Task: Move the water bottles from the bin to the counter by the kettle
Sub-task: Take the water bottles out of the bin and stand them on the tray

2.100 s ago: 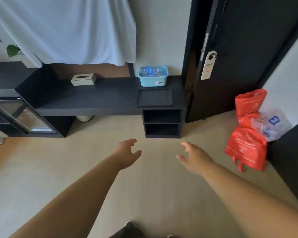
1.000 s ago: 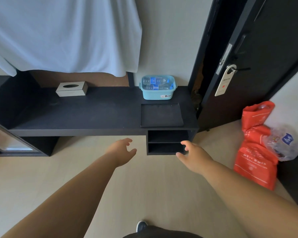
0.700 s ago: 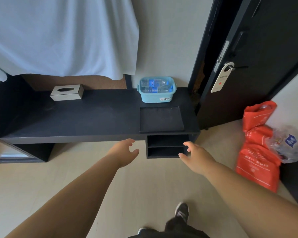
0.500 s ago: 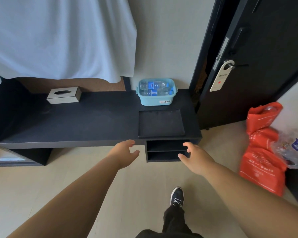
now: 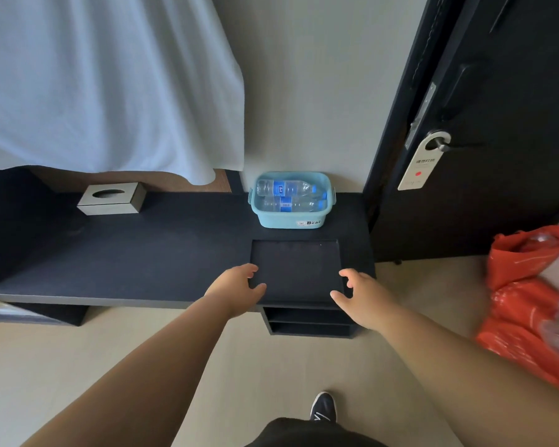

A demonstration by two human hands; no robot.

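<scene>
My left hand [image 5: 236,290] is sitting over the near-left corner of the black tray [image 5: 296,269]. My right hand [image 5: 362,296] is over its near-right corner. Both have fingers loosely spread and nothing in them, and I can't tell from this angle if either one actually touches the tray. The water bottles are at the far side of the tray from both hands, inside the light blue bin [image 5: 291,221]. The bin stands just behind the tray's far edge on the black counter [image 5: 142,253], against the wall. The sticker on the bin's front reads "Bear". I can make out two bottles, the back bottle [image 5: 284,188] and the front bottle [image 5: 288,204]. Both are clear with blue labels, but the print on those is too small for me to read. They lie flat on their sides, side by side, with the long axis running parallel to the tray's far edge and the blue caps pointing right. Well to the left of the tray there's a silver tissue box [image 5: 112,198] on the same counter. Up and right of the tray, a white door hanger [image 5: 421,162] with a red dot hangs on the dark door [image 5: 497,91]; there's writing on it I can't read. On the floor to the right of the tray are some orange bags [image 5: 530,301].
</scene>
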